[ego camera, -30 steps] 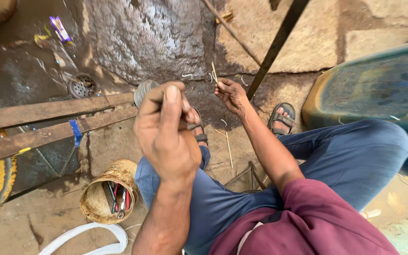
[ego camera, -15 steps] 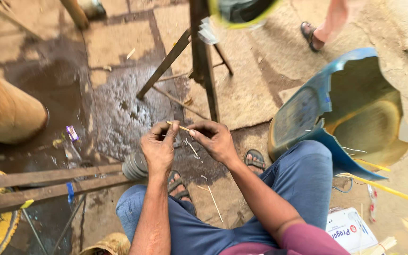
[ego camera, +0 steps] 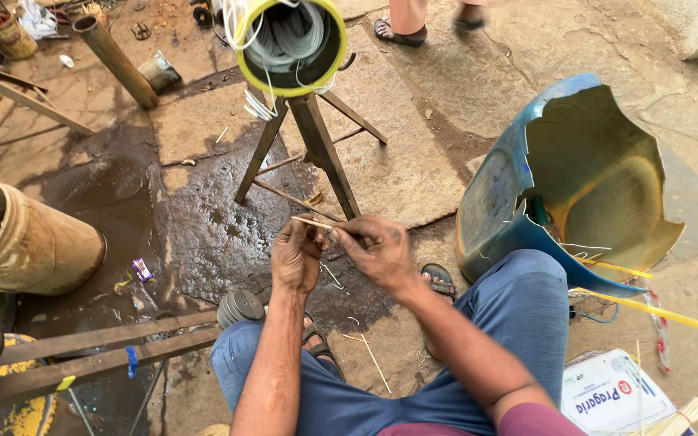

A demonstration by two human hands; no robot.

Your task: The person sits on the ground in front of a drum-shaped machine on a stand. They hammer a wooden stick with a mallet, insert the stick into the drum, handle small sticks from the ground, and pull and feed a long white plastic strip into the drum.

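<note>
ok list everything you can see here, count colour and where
thin stick: one, pale, pinched between both hands
wire spool: one, yellow rim, on a wooden stand ahead
broken drum: one, blue, on the right
tan drum: one, lying at the left
pipe: one, brown, top left
wooden planks: two, lower left
white box: one, lower right
another person's feet: two, sandalled, at the top
left hand: one, on the stick
right hand: one, on the stick
</note>
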